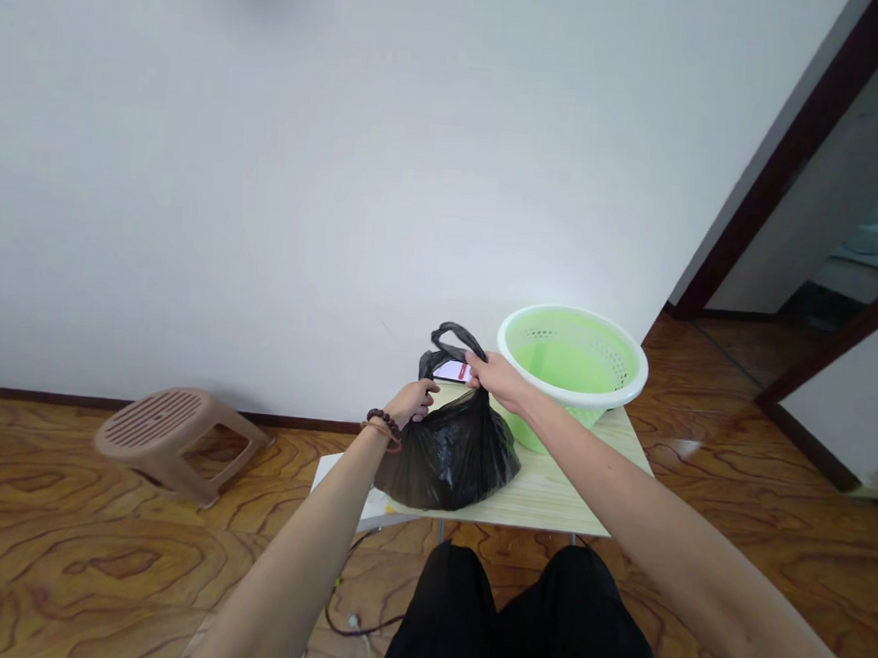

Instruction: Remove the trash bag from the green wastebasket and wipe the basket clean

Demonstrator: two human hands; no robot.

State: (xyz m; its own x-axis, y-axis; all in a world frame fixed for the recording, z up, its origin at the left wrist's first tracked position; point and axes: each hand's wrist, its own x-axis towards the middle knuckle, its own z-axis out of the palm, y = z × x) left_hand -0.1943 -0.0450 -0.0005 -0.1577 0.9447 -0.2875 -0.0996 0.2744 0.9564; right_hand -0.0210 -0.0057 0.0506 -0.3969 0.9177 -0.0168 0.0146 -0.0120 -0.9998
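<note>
A black plastic bag (449, 458) rests full and bulging on a small light-wood table (548, 492). My left hand (413, 401), with beaded bracelets at the wrist, is closed on one of the bag's handles. The other handle is pinched in my right hand (487, 371), and its loop stands up above the fingers. What the bag contains is hidden. Behind the handles lies a phone (451, 371) with a lit screen, partly covered by the bag and my hands.
A green plastic basket (573, 353) with a white rim stands on the table's right side. Left on the wooden floor is a beige plastic stool (176, 431). Cables (358, 629) run under the table. A white wall rises behind, with a doorway at right.
</note>
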